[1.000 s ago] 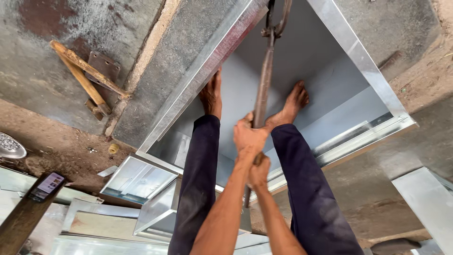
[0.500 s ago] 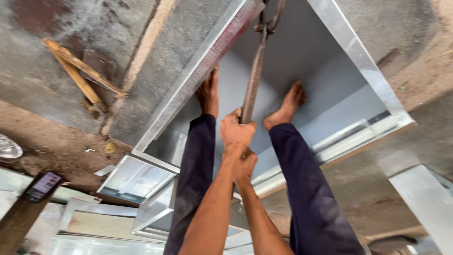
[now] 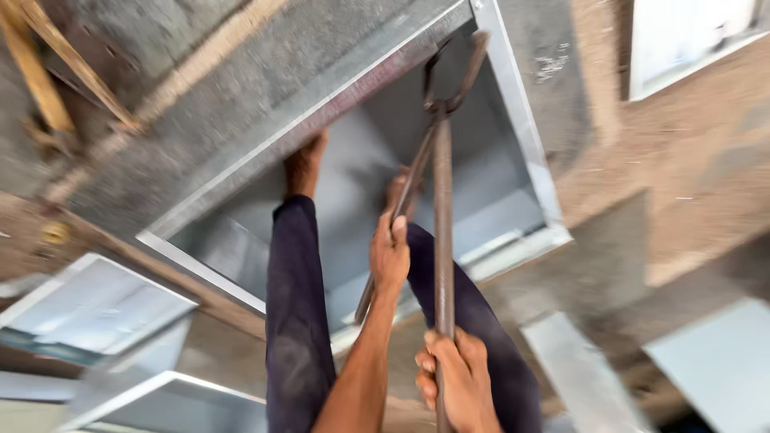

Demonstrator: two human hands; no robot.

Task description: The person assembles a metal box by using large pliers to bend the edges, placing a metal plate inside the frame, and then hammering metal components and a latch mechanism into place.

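Note:
I hold a long rusty two-handled tong tool [image 3: 442, 200]. My left hand [image 3: 391, 256] grips its thinner left handle, and my right hand [image 3: 453, 389] grips the thicker right handle lower down. The handles are spread apart. The tool's hooked jaws [image 3: 459, 72] sit at the far rim of a rectangular galvanized sheet-metal duct [image 3: 513, 120]. My legs in dark trousers [image 3: 297, 321] reach into the duct, with one bare foot [image 3: 305, 164] pressed on its inner wall. The other foot is mostly hidden behind the tool.
More sheet-metal duct pieces lie at the left [image 3: 88, 305] and lower right [image 3: 722, 361], with a flat metal strip [image 3: 577, 369] between. Wooden sticks [image 3: 48, 72] lie on the rough concrete floor at the top left. A pale panel [image 3: 690, 40] shows at the top right.
My hands, stacked together on the tool before, have come apart: the right one is now lower, and the handles have spread. The view has shifted to the right.

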